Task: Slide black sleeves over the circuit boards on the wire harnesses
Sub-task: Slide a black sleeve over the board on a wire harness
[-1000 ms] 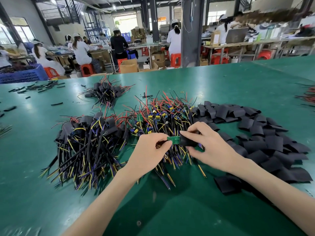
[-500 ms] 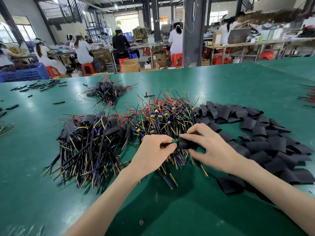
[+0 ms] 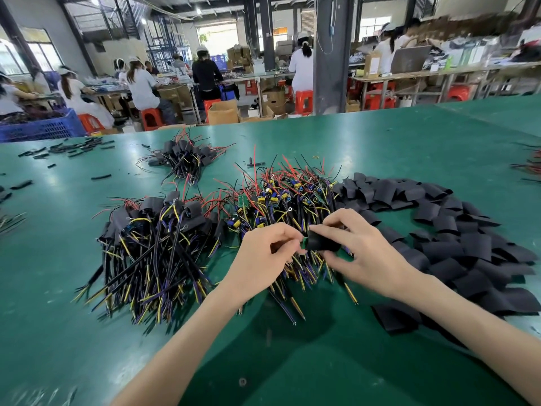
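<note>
Many unsleeved multicoloured wire harnesses [image 3: 288, 200] and flat black sleeves [image 3: 456, 238] remain; a sleeved heap [image 3: 158, 227] lies left. The right hand [image 3: 369, 253] pinches one black sleeve [image 3: 323, 243] nearly covering the green circuit board [image 3: 304, 243] that the left hand [image 3: 263, 254] pinches.

Both forearms bare, entering from bottom edge, converging toward centre. Left forearm [image 3: 187, 341] angles up and right. Left hand [image 3: 263, 253] shows its back upward, fingers curled, thumb and fingertips pinching end of circuit board [image 3: 304, 243]. Right forearm [image 3: 468, 326] angles up and left. Right hand [image 3: 369, 256] shows its back to camera, fingers [image 3: 333, 230] bent over top of black sleeve [image 3: 323, 244], thumb under it. Fingertips of two hands almost meet. Wrists roughly straight.
</note>
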